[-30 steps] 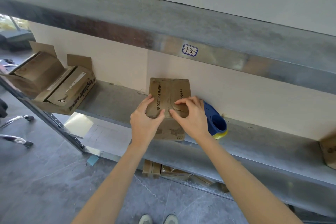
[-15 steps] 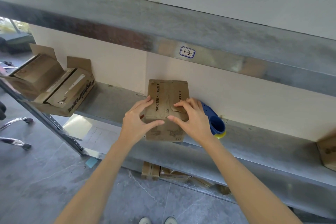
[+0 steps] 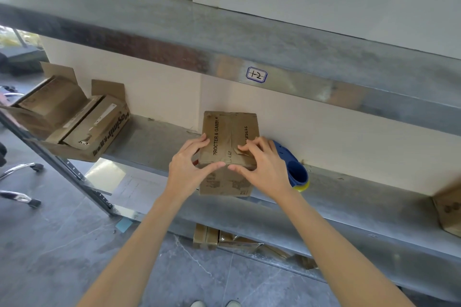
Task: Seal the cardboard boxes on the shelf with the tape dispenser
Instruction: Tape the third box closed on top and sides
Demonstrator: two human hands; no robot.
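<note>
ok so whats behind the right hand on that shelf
A blue tape dispenser lies on the shelf behind the right hand, beside the cardboard box. Its round end and a yellowish rim show; the hand covers the rest.

Brown black-lettered box [image 3: 229,132]; blue, yellow-edged tape dispenser [image 3: 296,174].
</note>
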